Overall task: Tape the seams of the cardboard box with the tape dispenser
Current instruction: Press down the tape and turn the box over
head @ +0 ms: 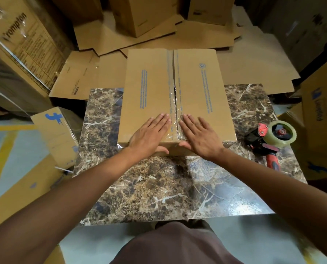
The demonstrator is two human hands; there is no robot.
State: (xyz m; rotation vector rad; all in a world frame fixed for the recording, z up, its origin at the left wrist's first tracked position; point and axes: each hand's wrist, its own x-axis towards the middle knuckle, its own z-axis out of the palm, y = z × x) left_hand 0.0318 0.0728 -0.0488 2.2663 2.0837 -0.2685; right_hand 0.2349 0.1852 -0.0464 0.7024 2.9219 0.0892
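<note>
A closed brown cardboard box with blue print lies on the marble-patterned table. Clear tape runs along its centre seam from the far edge to the near edge. My left hand lies flat on the box top just left of the seam, thumb over the near edge. On the other side of the seam, my right hand presses flat on the box top with its fingers spread. The red-and-black tape dispenser with a clear tape roll lies on the table to the right of the box, untouched.
Flattened cardboard sheets cover the floor beyond the table. Stacked boxes stand at the left, a small box by the table's left edge, more boxes at the right and at the back.
</note>
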